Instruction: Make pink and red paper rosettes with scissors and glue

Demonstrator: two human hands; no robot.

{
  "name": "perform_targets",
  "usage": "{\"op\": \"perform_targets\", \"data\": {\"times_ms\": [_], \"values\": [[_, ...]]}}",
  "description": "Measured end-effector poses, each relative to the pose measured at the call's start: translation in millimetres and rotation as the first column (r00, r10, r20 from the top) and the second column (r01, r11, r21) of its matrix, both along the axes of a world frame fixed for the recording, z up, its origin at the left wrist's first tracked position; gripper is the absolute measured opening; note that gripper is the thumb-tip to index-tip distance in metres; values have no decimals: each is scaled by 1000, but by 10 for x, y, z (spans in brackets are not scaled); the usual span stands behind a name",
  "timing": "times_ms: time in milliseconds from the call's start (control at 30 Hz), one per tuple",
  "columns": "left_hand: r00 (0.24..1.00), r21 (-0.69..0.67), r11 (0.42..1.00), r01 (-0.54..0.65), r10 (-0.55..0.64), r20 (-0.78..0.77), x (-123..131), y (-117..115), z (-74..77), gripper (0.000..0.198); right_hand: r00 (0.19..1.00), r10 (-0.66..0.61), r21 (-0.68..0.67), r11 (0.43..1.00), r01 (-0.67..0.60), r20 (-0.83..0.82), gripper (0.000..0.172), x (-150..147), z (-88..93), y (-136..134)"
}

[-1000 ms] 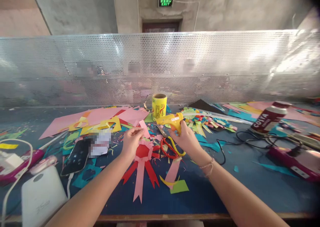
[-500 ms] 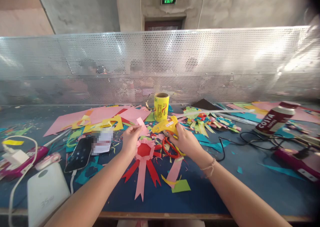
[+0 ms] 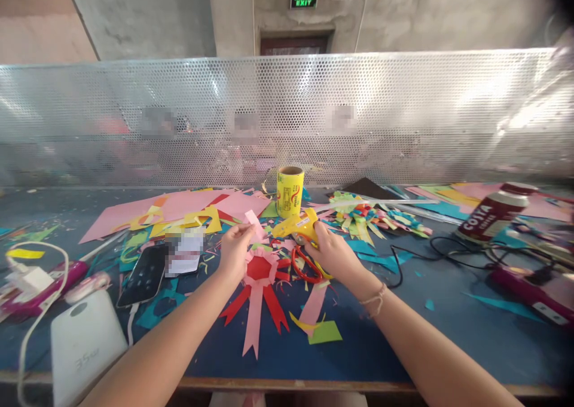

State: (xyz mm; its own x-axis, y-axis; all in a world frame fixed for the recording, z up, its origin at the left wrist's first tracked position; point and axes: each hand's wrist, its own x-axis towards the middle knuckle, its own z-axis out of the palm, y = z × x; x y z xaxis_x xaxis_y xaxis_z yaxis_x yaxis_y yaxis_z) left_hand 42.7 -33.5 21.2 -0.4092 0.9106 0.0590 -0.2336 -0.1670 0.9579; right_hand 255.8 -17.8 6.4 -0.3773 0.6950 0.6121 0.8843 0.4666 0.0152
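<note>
Between the fingers of my left hand is a small pink paper strip, its upper end sticking up. My right hand is wrapped round the handle of a yellow hot glue gun, whose nozzle points left toward the strip. Just below my left hand lies a pink and red paper rosette with a red centre and notched tails hanging toward the table's front edge. Orange-red scissors lie under the glue gun, partly hidden by it and my right hand.
A yellow cardboard tube stands behind my hands. To the left lie a phone, a white power bank and a power strip. On the right are a brown COSTA bottle and black cables. A perforated metal screen rises behind.
Almost nothing differs. Both hands keep their places, with the paper strip and the glue gun still held close together; the view has shifted very slightly.
</note>
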Motion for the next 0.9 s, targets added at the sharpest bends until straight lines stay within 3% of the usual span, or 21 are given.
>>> {"op": "perform_targets", "data": {"times_ms": [900], "values": [[998, -4, 999, 34, -34, 50, -25, 47, -69, 24, 999, -36, 45, 998, 35, 20, 24, -73, 65, -92]]}}
